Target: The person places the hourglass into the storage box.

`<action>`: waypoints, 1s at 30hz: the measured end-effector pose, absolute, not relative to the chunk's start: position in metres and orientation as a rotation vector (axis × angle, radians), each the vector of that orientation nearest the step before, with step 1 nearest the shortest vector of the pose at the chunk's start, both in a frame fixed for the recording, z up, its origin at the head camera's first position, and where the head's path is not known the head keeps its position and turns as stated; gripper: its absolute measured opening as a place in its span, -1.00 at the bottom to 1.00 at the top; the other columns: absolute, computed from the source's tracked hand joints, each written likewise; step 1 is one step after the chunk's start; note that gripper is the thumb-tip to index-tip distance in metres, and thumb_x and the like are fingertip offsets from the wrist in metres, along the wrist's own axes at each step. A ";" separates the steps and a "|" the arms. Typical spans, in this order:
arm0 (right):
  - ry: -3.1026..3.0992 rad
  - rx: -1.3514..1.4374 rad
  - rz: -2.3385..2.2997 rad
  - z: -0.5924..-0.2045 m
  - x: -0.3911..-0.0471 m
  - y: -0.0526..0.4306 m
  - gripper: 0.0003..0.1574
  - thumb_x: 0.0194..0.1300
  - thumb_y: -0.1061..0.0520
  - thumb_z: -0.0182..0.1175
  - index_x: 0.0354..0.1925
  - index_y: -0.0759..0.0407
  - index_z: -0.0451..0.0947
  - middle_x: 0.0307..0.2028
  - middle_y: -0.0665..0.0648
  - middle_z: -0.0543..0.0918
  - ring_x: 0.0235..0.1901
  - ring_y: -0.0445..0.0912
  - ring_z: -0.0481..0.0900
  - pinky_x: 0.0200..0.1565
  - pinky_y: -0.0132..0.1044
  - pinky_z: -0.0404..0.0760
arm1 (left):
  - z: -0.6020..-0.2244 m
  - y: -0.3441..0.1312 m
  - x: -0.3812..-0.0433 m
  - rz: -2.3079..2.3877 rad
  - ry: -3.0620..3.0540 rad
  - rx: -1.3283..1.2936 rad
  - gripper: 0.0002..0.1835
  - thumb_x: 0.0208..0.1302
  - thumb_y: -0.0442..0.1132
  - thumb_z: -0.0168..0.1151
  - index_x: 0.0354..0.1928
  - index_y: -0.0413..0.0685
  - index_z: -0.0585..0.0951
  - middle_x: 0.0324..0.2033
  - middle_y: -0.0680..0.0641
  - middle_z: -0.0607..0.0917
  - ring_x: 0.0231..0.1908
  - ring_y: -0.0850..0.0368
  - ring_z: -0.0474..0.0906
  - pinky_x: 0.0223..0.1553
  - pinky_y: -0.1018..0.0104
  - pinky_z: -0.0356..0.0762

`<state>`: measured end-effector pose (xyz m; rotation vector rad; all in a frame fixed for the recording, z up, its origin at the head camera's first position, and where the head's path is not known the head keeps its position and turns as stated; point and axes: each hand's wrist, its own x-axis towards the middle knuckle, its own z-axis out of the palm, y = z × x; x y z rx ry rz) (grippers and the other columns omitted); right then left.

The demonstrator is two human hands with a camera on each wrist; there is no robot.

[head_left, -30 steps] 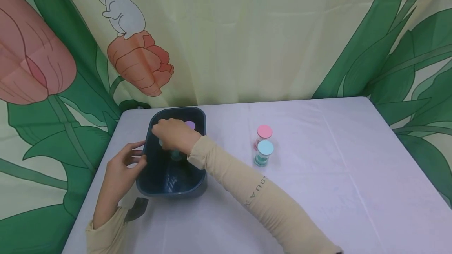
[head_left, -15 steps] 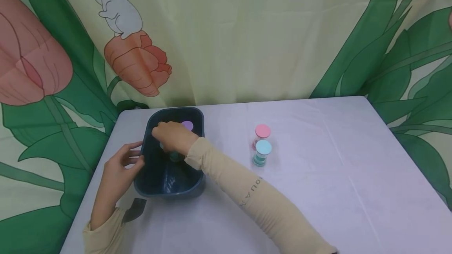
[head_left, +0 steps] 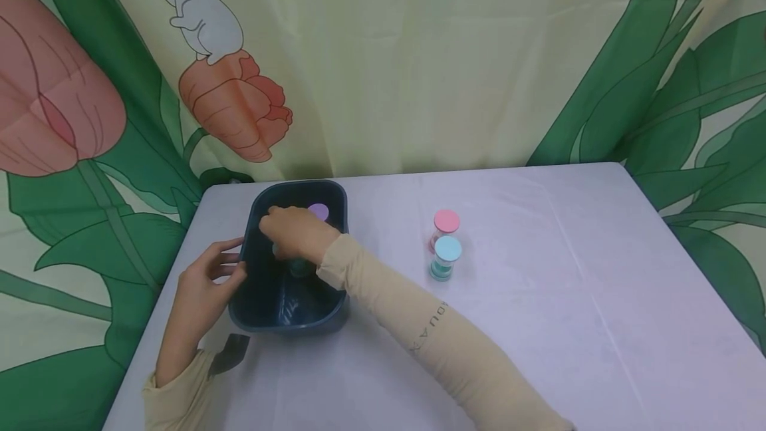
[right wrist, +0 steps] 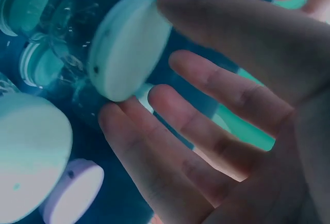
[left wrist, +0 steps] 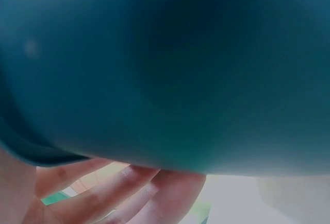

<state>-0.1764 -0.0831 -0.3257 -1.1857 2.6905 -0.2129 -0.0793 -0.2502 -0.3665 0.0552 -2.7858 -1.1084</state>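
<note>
In the head view my right hand (head_left: 296,231) reaches down into a dark blue bin (head_left: 287,318). The right wrist view shows its thumb and a finger pinching a small clear jar by its pale lid (right wrist: 129,49), which is tilted. Around it in the bin are other clear jars, one with a large pale lid (right wrist: 28,157) and one with a purple lid (right wrist: 75,193). My left hand (head_left: 206,288) touches the bin's left side with spread fingers. From the left wrist view, fingers (left wrist: 172,193) rest against the outer wall.
On the white-covered table (head_left: 509,338), right of the bin, stand a pink-lidded jar (head_left: 445,221) and a light-blue-lidded jar (head_left: 446,258), close together. A printed curtain (head_left: 419,85) hangs behind the table's far edge.
Both hands stay in nearly the same places at the bin. The whole head view shifts slightly; the two jars on the table stay put.
</note>
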 end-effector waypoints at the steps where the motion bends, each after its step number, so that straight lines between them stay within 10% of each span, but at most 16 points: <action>1: 2.693 -1.193 -0.210 -0.325 -0.176 -0.083 -0.54 0.32 0.07 0.30 0.17 0.06 0.57 0.01 0.06 0.62 -0.15 -0.15 0.60 -0.04 -0.38 0.66 | -0.367 -0.250 -0.079 -1.111 -2.786 0.054 -0.51 0.36 -0.31 0.13 0.33 -0.10 0.45 0.06 -0.35 0.64 0.00 -0.30 0.64 -0.13 -0.12 0.69; 18: 2.763 -1.317 -0.134 -0.297 -0.162 -0.064 -0.37 0.29 -0.08 0.33 0.28 0.03 0.51 0.09 0.04 0.58 0.01 -0.13 0.57 0.07 -0.33 0.61 | -0.369 -0.253 -0.079 -1.084 -2.771 0.006 -0.52 0.35 -0.32 0.15 0.31 -0.09 0.47 0.01 -0.31 0.67 -0.04 -0.21 0.67 -0.20 0.18 0.74; 30: 2.830 -1.353 -0.220 -0.287 -0.153 -0.034 -0.32 0.28 -0.07 0.33 0.31 0.07 0.46 0.10 0.06 0.55 0.02 -0.12 0.52 0.08 -0.36 0.60 | -0.369 -0.251 -0.079 -1.082 -2.765 0.023 -0.52 0.34 -0.33 0.15 0.31 -0.10 0.48 0.02 -0.32 0.67 -0.04 -0.24 0.67 -0.14 -0.05 0.71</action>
